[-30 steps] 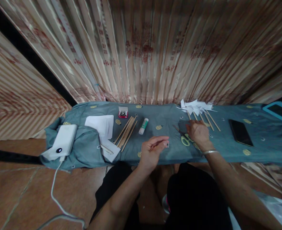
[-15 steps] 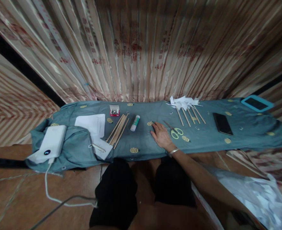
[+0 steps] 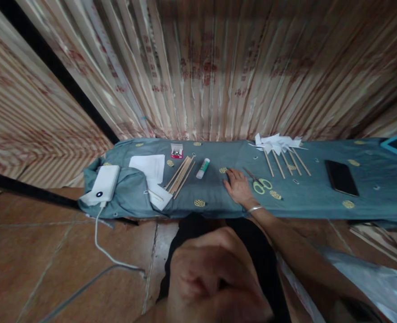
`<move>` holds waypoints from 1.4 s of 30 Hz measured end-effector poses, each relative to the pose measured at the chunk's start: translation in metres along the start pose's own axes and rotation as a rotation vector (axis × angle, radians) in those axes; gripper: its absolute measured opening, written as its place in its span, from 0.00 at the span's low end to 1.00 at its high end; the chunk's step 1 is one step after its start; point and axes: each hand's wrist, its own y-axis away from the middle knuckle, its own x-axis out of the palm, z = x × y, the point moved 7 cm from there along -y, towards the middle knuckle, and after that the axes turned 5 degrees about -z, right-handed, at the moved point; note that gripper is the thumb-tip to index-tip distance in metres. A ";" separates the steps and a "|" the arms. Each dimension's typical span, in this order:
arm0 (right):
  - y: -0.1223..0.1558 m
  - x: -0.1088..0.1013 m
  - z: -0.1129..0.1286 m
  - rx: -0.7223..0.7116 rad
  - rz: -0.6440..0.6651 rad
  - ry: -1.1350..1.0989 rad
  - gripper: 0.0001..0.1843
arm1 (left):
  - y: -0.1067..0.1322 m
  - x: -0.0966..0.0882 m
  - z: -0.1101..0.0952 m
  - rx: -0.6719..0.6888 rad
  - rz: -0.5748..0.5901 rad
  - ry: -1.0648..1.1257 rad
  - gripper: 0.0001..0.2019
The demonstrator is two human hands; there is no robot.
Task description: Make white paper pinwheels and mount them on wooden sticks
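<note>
I see a grey-blue cloth (image 3: 225,150) dotted with yellow pineapple motifs (image 3: 199,203). On my feed the scissors (image 3: 256,181) have yellow-green handles, and the glue stick (image 3: 203,168) is white and green. I make out a red-and-white box (image 3: 176,153), tan sticks (image 3: 182,176), white paper (image 3: 154,167) and white pinwheels (image 3: 277,144). The phone (image 3: 341,178) is black, the tablet (image 3: 392,143) blue-rimmed, the power bank (image 3: 107,180) white. Dark-red prints mark the beige curtain (image 3: 198,72).

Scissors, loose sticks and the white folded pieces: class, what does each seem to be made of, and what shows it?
Scissors: blades probably metal, from their thin grey look; pale-green handles likely plastic. Loose sticks: probably wood or bamboo, tan and seemingly unvarnished. White folded pieces: likely paper, matte, with thin, sharp points.
</note>
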 end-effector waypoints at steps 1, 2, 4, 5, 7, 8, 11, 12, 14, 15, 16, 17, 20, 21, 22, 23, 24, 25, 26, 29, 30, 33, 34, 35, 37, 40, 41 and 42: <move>0.000 0.000 0.000 -0.005 -0.007 0.002 0.26 | -0.005 -0.003 0.002 0.018 -0.039 0.020 0.17; 0.001 0.001 0.000 -0.010 -0.010 0.007 0.26 | -0.011 -0.008 0.004 0.039 -0.086 0.033 0.17; 0.001 0.002 0.000 -0.019 -0.015 0.018 0.26 | -0.025 -0.024 0.011 0.071 -0.200 0.005 0.18; 0.001 0.002 0.000 -0.023 -0.016 0.022 0.26 | -0.032 -0.034 0.016 0.085 -0.263 -0.021 0.20; 0.002 0.002 -0.001 -0.029 -0.022 0.026 0.26 | -0.048 -0.058 0.031 0.094 -0.375 -0.072 0.22; 0.002 0.003 -0.001 -0.031 -0.023 0.027 0.26 | -0.054 -0.070 0.040 0.085 -0.412 -0.103 0.21; 0.003 0.004 -0.002 -0.026 -0.025 0.028 0.27 | -0.069 -0.113 0.072 0.060 -0.509 -0.172 0.13; 0.003 0.004 -0.002 -0.024 -0.024 0.029 0.27 | -0.072 -0.127 0.081 0.068 -0.529 -0.230 0.10; 0.004 0.005 -0.002 -0.026 -0.015 0.039 0.27 | -0.077 -0.157 0.097 0.061 -0.560 -0.413 0.08; 0.004 0.005 -0.003 -0.025 -0.011 0.047 0.27 | -0.080 -0.171 0.103 0.047 -0.562 -0.533 0.08; 0.004 0.006 -0.003 -0.026 -0.008 0.053 0.27 | -0.083 -0.184 0.108 0.040 -0.556 -0.651 0.07; 0.004 0.006 -0.004 -0.028 -0.006 0.058 0.27 | -0.086 -0.197 0.110 0.051 -0.560 -0.762 0.08; 0.005 0.006 -0.006 -0.041 -0.012 0.059 0.28 | -0.096 -0.227 0.115 0.093 -0.537 -1.011 0.11; 0.005 0.006 -0.007 -0.044 -0.015 0.059 0.28 | -0.101 -0.234 0.118 0.091 -0.517 -1.068 0.13; 0.005 0.006 -0.007 -0.049 -0.016 0.059 0.28 | -0.106 -0.240 0.121 0.084 -0.491 -1.120 0.15; 0.006 0.007 -0.008 -0.055 -0.016 0.059 0.28 | -0.112 -0.244 0.124 0.081 -0.456 -1.163 0.16; 0.006 0.008 -0.009 -0.061 -0.016 0.059 0.28 | -0.118 -0.246 0.127 0.085 -0.418 -1.201 0.17; 0.007 0.008 -0.009 -0.066 -0.017 0.059 0.28 | -0.123 -0.247 0.131 0.090 -0.379 -1.239 0.19; 0.007 0.009 -0.010 -0.069 -0.021 0.058 0.28 | -0.129 -0.248 0.134 0.086 -0.344 -1.277 0.20; 0.008 0.009 -0.010 -0.070 -0.034 0.048 0.28 | -0.140 -0.251 0.147 0.010 -0.255 -1.364 0.23; 0.008 0.008 -0.010 -0.068 -0.037 0.044 0.28 | -0.142 -0.252 0.150 -0.019 -0.246 -1.375 0.23; 0.007 0.007 -0.010 -0.070 -0.040 0.036 0.28 | -0.146 -0.259 0.155 -0.082 -0.257 -1.354 0.23; 0.007 0.007 -0.009 -0.074 -0.041 0.032 0.28 | -0.147 -0.262 0.155 -0.096 -0.261 -1.340 0.23; 0.007 0.007 -0.009 -0.080 -0.044 0.028 0.28 | -0.148 -0.264 0.156 -0.104 -0.260 -1.327 0.23; 0.007 0.007 -0.009 -0.092 -0.048 0.019 0.28 | -0.149 -0.270 0.155 -0.111 -0.252 -1.310 0.22; 0.007 0.008 -0.009 -0.087 -0.052 0.007 0.28 | -0.151 -0.277 0.150 -0.086 -0.221 -1.329 0.20; 0.008 0.008 -0.010 -0.082 -0.051 0.007 0.28 | -0.151 -0.279 0.148 -0.074 -0.207 -1.356 0.20; 0.008 0.008 -0.010 -0.077 -0.051 0.008 0.28 | -0.151 -0.279 0.146 -0.063 -0.192 -1.391 0.19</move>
